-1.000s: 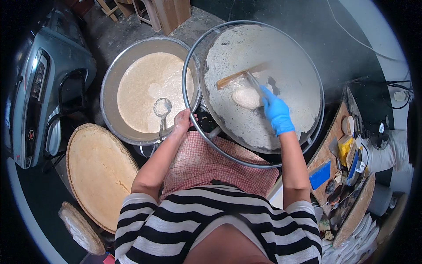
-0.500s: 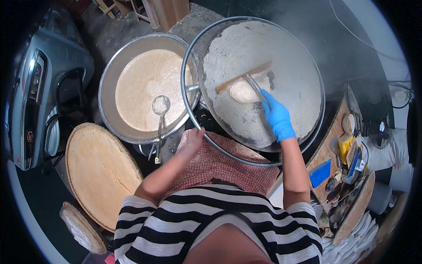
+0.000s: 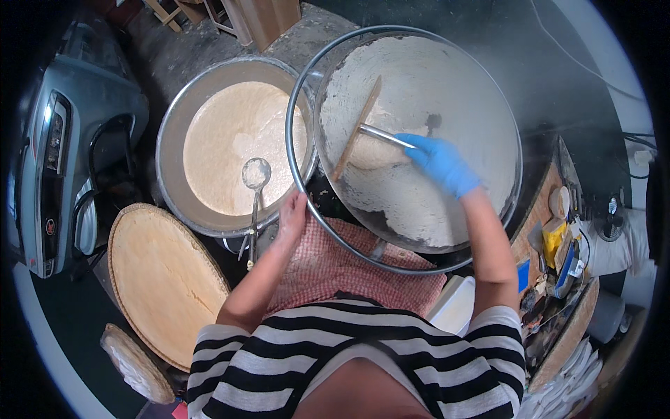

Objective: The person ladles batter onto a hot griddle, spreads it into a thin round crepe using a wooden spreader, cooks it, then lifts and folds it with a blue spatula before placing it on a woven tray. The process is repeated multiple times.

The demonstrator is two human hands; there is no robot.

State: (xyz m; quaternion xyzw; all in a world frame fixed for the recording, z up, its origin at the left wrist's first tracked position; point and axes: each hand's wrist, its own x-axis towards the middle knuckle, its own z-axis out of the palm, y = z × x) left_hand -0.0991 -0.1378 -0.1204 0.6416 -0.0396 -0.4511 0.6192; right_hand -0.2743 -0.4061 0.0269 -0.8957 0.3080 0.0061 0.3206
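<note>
My right hand (image 3: 443, 166), in a blue glove, is closed on the metal handle of a T-shaped batter spreader (image 3: 355, 140). The spreader's wooden blade rests on the left part of a large round griddle (image 3: 453, 91). A thin pale layer of batter covers much of the griddle, and a thicker mound (image 3: 377, 151) sits beside the blade, partly under the handle. At the griddle's near left, my bare left hand (image 3: 293, 215) is closed on the metal ring (image 3: 335, 222) that surrounds it.
Left of the griddle stands a large metal pot (image 3: 174, 112) of batter, with a ladle (image 3: 256, 174) across its near rim. A round woven lid-like disc (image 3: 164, 279) leans at the left. Cluttered boards (image 3: 551, 335) lie at the right. A checked cloth (image 3: 314, 272) hangs before me.
The spreader has swung from slanting across the mound to a steeper angle on its left side. My right hand has moved up slightly, and my left hand has shifted left along with the ring.
</note>
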